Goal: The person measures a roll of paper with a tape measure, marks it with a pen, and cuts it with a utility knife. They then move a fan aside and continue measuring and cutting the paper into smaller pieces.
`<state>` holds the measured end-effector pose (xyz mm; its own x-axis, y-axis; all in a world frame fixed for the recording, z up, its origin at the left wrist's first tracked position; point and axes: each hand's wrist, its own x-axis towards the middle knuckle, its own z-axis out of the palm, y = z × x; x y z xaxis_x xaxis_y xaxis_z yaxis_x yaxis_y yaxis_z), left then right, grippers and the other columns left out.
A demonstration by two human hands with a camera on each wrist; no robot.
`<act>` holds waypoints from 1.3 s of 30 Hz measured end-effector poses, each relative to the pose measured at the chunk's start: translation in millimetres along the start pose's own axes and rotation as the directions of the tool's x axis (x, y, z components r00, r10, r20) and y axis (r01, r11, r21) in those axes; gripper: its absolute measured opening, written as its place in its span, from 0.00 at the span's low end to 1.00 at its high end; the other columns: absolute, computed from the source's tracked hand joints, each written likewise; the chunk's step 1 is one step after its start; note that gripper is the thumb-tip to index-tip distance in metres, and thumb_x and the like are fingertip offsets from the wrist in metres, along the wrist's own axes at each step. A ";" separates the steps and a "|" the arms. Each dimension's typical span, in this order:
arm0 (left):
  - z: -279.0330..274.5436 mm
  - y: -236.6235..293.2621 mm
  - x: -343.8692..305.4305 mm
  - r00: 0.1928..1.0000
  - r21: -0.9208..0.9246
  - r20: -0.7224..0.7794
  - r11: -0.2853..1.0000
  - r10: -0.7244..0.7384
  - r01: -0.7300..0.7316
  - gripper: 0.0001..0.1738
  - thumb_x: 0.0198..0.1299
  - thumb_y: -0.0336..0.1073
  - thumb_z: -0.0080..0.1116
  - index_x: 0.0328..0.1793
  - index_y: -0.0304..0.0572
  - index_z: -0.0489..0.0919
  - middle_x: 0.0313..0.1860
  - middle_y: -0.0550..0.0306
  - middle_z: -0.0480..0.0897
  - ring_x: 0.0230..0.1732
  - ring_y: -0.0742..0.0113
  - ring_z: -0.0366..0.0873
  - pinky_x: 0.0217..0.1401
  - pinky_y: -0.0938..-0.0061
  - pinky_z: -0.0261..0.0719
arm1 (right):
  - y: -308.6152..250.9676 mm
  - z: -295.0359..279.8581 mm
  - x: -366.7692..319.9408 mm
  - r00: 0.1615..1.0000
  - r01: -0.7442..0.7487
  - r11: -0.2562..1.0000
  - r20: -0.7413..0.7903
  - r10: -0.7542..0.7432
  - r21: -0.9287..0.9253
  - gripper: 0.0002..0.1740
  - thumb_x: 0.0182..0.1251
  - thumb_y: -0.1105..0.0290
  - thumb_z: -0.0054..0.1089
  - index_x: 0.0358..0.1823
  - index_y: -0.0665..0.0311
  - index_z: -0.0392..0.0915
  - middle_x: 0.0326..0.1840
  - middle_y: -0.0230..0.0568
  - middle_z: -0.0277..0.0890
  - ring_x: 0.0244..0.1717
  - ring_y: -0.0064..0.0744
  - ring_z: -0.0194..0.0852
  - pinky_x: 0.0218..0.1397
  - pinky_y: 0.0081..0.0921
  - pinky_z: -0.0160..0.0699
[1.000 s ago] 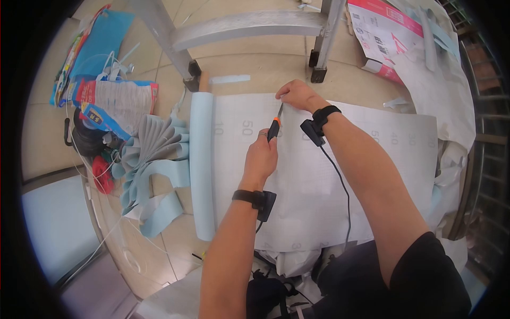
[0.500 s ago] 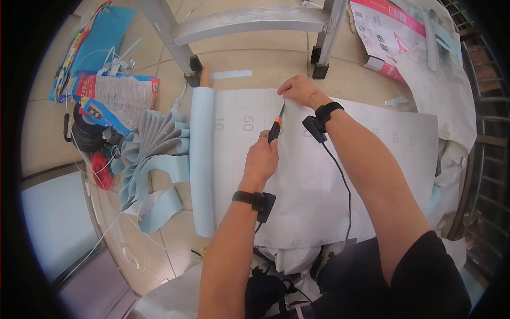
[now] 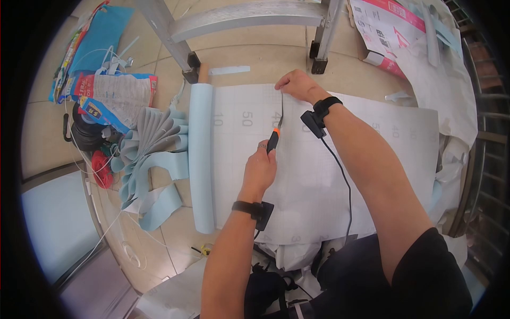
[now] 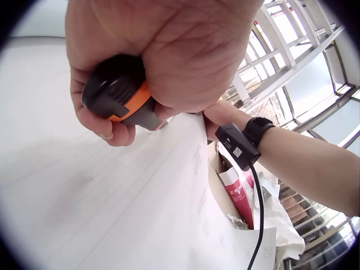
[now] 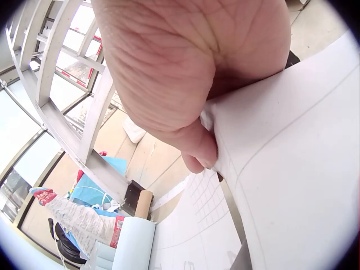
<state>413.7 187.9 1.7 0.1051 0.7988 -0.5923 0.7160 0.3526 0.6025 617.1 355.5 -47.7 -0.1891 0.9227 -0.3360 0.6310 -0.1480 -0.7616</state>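
A white sheet (image 3: 329, 181) printed with a grid and numbers lies on the floor, running out from a light-blue roll (image 3: 202, 159). My left hand (image 3: 259, 173) grips a utility knife (image 3: 273, 140) with a black and orange handle, its blade at the sheet. From the blade a narrow slit (image 3: 282, 103) runs to the sheet's far edge. At that edge, right beside the slit, my right hand (image 3: 300, 86) pinches the sheet between thumb and fingers. In the right wrist view the sheet's edge (image 5: 225, 152) is lifted at the fingertips (image 5: 199, 157).
A metal ladder (image 3: 249, 21) stands just beyond the sheet. To the left lie folded light-blue strips (image 3: 154, 138), plastic packets (image 3: 119, 98), black tape rolls (image 3: 87, 133) and a red bundle (image 3: 101, 169). A pink and white box (image 3: 380, 34) and crumpled white paper (image 3: 449, 90) are at right.
The left hand has drawn the knife toward my body along the sheet, and a slit now shows behind the blade. The right hand keeps its pinch at the far edge.
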 end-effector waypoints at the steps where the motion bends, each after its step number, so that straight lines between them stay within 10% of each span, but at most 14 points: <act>1: 1.9 -4.0 -1.1 1.000 0.017 -0.003 1.000 0.012 -0.012 0.22 0.72 0.39 0.45 0.68 0.37 0.69 0.33 0.46 0.83 0.36 0.49 0.83 0.44 0.60 0.78 | -0.4 0.0 -0.4 1.000 0.000 1.000 0.001 0.000 0.003 0.13 0.54 0.72 0.61 0.39 0.57 0.90 0.43 0.47 0.86 0.47 0.43 0.83 0.56 0.30 0.79; 12: 7.2 -20.1 -19.3 1.000 0.041 0.014 0.999 0.005 -0.006 0.23 0.72 0.38 0.45 0.69 0.37 0.69 0.35 0.46 0.84 0.38 0.47 0.83 0.45 0.59 0.78 | -1.1 0.7 -0.2 1.000 0.002 1.000 -0.008 -0.002 -0.006 0.13 0.54 0.72 0.61 0.39 0.57 0.90 0.44 0.47 0.86 0.47 0.43 0.83 0.56 0.30 0.78; 14: 7.1 -21.8 -21.4 1.000 0.004 0.024 1.000 0.017 -0.017 0.22 0.71 0.39 0.46 0.67 0.37 0.68 0.37 0.35 0.83 0.41 0.34 0.81 0.46 0.49 0.77 | -0.8 1.1 0.2 1.000 0.005 1.000 -0.003 -0.005 -0.011 0.13 0.53 0.72 0.61 0.39 0.57 0.90 0.43 0.47 0.86 0.47 0.43 0.83 0.56 0.30 0.79; 39: 21.5 -53.7 -62.4 1.000 0.033 0.004 0.999 0.010 -0.010 0.22 0.71 0.37 0.47 0.68 0.38 0.69 0.34 0.41 0.83 0.38 0.41 0.83 0.44 0.56 0.78 | -7.7 -1.8 -3.4 0.999 0.043 0.999 -0.023 -0.043 -0.014 0.12 0.55 0.71 0.62 0.39 0.57 0.90 0.43 0.46 0.86 0.46 0.42 0.83 0.54 0.30 0.79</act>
<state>383.6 108.7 -5.2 0.1147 0.8002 -0.5886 0.7375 0.3284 0.5901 614.2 354.2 -39.7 -0.1985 0.9362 -0.2901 0.6326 -0.1037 -0.7675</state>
